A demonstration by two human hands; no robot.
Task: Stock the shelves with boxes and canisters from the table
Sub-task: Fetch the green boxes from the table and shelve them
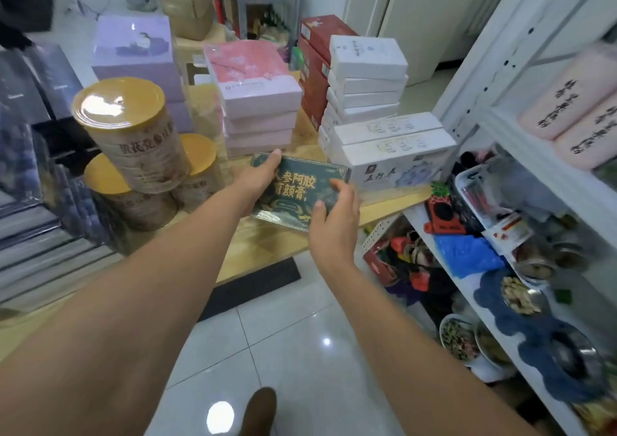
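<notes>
Dark green flat box point(297, 190), gold lettering, glossy wrap, left grip point(257, 178) and right grip point(334, 222) grasping its ends

Three round tan canisters with yellow lids point(130, 141); four flat pink cardboard boxes point(257, 81) in one stack; two tall lilac boxes point(133, 51); at least four plain white boxes point(367, 58) in a pile; two long white boxes with blue flowers point(400, 165); at least two dark red boxes point(317, 31); one dark green gold-lettered box point(300, 188); one open brown cardboard carton point(187, 5); the dark boxes point(33, 101) at left are too blurred to count.
</notes>
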